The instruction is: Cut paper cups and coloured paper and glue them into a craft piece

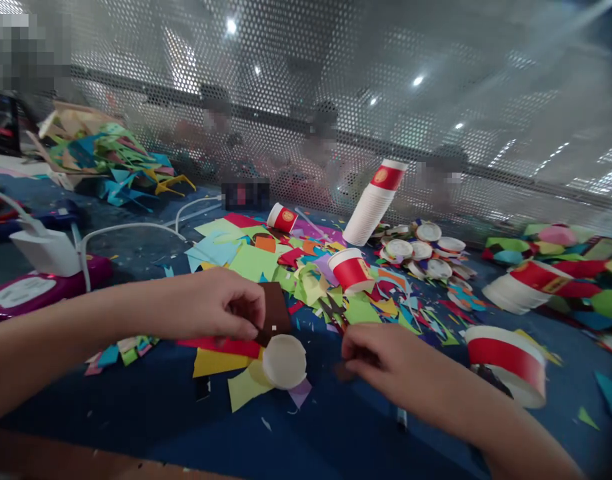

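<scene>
My left hand (231, 307) is closed in a pinch on a sheet of dark brown paper (277, 310). Just below its fingertips a white paper disc (285, 361), possibly a cut cup bottom, lies over yellow paper (246, 385) and a purple scrap (301, 393). To the right, my right hand (373, 350) is also closed, its fingers pinching a small brown paper piece (343, 371) that is blurred. Red paper (226, 346) lies partly under my left hand.
Coloured paper scraps (306, 280) cover the middle. Beyond them a stack of paper cups (373, 203) leans; a cut cup (509, 363) lies by my right forearm. At left are a white charger (45, 252) and cable on a purple power strip (46, 290). A perforated metal screen (286, 87) rises behind.
</scene>
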`<control>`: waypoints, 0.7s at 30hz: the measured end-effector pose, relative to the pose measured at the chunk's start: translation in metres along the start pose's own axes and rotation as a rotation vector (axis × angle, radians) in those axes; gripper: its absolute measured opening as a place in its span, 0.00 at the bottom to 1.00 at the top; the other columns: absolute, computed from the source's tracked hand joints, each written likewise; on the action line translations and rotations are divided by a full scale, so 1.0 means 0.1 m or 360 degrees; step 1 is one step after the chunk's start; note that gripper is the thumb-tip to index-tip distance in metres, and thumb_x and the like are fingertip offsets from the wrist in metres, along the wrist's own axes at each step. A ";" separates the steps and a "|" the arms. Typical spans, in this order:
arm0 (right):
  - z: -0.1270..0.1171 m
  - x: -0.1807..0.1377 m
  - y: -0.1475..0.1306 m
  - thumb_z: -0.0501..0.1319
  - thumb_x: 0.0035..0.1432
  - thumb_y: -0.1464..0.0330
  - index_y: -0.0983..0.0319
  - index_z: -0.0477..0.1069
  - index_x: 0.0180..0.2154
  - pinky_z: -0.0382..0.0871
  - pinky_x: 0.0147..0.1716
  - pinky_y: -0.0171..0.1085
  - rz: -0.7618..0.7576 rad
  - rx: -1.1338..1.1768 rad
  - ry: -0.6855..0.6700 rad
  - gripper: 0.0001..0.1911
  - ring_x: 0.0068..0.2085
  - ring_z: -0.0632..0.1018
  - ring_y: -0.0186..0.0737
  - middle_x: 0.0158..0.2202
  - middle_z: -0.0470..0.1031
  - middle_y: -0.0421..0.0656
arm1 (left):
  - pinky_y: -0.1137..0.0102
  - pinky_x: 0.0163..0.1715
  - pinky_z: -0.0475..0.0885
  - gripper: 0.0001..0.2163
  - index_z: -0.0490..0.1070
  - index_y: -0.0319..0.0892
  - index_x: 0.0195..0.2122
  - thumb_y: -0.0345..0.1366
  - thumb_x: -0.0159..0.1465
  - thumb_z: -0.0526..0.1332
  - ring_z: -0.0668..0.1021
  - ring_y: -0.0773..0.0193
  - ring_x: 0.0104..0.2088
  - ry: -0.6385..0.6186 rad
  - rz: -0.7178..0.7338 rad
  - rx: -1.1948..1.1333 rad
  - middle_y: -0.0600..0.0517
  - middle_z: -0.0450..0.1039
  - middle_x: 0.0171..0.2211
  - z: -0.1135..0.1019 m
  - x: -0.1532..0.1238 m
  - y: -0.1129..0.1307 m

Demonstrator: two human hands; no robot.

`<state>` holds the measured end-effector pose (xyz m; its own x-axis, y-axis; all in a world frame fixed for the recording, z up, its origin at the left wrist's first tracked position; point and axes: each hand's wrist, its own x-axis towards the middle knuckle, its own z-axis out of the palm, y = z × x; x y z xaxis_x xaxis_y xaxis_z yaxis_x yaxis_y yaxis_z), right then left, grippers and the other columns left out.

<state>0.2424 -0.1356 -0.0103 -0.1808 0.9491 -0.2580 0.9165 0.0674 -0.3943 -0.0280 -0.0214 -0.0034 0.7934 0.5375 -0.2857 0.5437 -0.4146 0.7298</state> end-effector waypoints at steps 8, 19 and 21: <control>-0.01 0.01 -0.11 0.63 0.58 0.75 0.62 0.75 0.40 0.69 0.46 0.47 -0.0128 -0.0535 0.0413 0.07 0.47 0.76 0.51 0.43 0.77 0.48 | 0.72 0.30 0.64 0.03 0.80 0.50 0.30 0.39 0.56 0.66 0.77 0.62 0.32 -0.0070 -0.0048 0.0547 0.56 0.79 0.31 0.02 -0.20 0.04; -0.05 -0.24 0.08 0.62 0.62 0.64 0.63 0.77 0.36 0.70 0.40 0.44 0.0215 -0.0790 0.0522 0.09 0.44 0.79 0.53 0.40 0.79 0.51 | 0.63 0.44 0.66 0.34 0.68 0.39 0.55 0.52 0.51 0.69 0.74 0.43 0.51 0.0525 -0.0098 0.0795 0.39 0.72 0.53 -0.08 0.11 -0.19; -0.01 -0.15 0.02 0.60 0.64 0.61 0.63 0.77 0.34 0.70 0.37 0.43 0.0245 -0.0777 0.0521 0.13 0.42 0.80 0.52 0.38 0.80 0.52 | 0.62 0.43 0.68 0.34 0.70 0.38 0.53 0.49 0.48 0.73 0.75 0.43 0.48 0.0483 -0.0120 0.0809 0.39 0.74 0.49 -0.09 0.20 -0.21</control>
<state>0.2473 -0.1497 -0.0063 0.0150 0.9993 0.0353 0.9952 -0.0184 0.0959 -0.0263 0.0052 -0.0188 0.6747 0.7337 -0.0804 0.7175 -0.6265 0.3044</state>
